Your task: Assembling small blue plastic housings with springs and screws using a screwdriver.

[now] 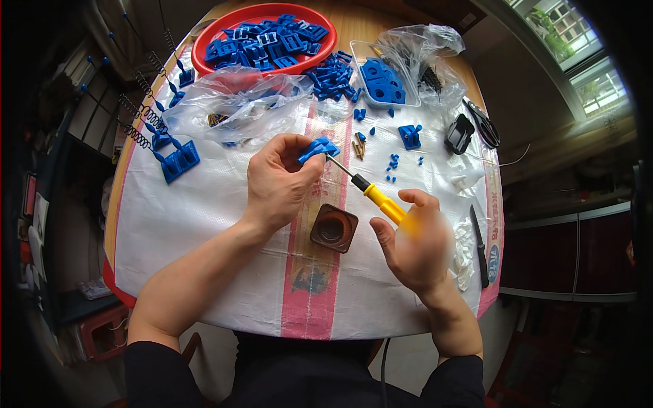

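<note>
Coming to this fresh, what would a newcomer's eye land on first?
Probably the red tray heaped with blue parts, at the table's far end, left of centre. Next, mid-picture, the yellow-handled screwdriver running from the right hand, its tip at a blue piece held by the left hand.

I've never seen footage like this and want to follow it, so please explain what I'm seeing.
There's no machine, just a person's two bare hands: the left hand holds a small blue part; the right hand, its grip blurred, is on a yellow screwdriver, tip at that part. The picture comes from a fisheye camera on the head, looking down, so edges bend. On the table and its white sheet are a red tray of blue pieces, a clear box, a brown dish and a knife.
</note>
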Tool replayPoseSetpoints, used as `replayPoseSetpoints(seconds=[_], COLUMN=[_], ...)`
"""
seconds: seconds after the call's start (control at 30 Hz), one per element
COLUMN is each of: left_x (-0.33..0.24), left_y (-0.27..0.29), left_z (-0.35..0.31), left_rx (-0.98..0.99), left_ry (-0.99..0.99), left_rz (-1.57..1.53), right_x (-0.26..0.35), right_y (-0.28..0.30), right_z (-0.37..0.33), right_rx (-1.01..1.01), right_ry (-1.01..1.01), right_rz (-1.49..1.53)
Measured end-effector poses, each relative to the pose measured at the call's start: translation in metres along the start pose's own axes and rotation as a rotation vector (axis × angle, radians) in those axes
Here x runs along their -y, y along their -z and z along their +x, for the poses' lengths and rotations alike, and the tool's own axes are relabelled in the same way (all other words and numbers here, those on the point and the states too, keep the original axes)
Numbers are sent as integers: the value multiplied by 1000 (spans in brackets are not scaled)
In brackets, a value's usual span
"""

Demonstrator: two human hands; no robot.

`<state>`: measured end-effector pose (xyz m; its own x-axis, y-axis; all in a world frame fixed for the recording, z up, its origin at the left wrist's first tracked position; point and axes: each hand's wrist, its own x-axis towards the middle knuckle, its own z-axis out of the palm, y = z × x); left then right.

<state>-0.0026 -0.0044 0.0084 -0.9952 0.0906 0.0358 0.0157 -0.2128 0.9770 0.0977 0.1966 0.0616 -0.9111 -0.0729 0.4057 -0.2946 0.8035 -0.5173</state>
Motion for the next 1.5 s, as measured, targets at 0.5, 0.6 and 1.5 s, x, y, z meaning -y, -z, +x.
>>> replayPoseSetpoints(seconds=[0.5,0.6,1.5], left_x=[-1,4,3], left_y=[-4,-3,-4], left_z=[-1,1,0], left_rx=[-30,-11,20], left_ry=[25,25,-33], left_rz=[-23,-18,-15], right_x=[-8,-3,-5], right_y=[0,0,-8], right_z=[-6,1,-5], right_rx=[41,-13,3], right_ry=[90,117,73], right_rz=[-56,-55,38])
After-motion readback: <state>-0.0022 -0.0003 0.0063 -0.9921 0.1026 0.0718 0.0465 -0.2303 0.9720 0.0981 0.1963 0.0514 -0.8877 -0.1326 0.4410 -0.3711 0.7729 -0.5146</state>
